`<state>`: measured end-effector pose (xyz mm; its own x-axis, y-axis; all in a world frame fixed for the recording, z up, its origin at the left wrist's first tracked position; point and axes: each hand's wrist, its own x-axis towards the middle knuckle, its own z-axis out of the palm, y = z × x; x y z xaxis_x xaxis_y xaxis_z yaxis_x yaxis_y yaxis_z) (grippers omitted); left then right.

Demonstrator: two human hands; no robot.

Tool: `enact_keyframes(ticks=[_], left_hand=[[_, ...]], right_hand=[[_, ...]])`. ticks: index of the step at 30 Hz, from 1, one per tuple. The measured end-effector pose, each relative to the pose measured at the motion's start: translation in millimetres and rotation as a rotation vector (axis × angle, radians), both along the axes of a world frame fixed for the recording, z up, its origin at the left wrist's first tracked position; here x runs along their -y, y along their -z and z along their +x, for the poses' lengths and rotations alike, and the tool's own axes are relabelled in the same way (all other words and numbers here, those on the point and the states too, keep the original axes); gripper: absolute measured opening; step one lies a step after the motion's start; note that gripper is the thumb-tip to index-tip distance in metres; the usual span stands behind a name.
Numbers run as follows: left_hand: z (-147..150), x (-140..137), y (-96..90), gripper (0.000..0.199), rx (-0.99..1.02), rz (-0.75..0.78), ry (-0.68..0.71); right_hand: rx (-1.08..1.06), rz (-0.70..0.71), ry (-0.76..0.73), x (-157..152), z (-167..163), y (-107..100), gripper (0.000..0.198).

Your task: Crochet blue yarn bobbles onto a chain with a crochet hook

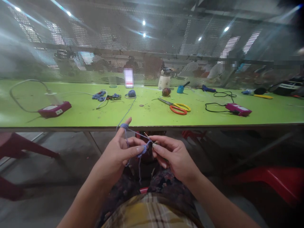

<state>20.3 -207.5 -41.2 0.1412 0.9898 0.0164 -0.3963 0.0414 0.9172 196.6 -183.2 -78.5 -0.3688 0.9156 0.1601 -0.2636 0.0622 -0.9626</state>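
Left grip (118, 150) pinching blue yarnwork (142, 150) | right grip (175, 154) pinching thin hook (146, 135) (tip exposed)

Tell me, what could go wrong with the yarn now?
The blue yarn ball might roll if its strand, running to the left hand, gets tugged. Yarn wound around the raised finger might tighten. The thin hook in the right hand might slip from the yarn meeting it.
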Motion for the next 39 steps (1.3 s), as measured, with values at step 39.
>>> enact_keyframes(ticks=[39], left_hand=[[-8, -4, 16.8, 0.057, -0.1, 0.017, 0.026]], right_hand=[[0.147, 0.169, -0.034, 2, 12, -4, 0.018]])
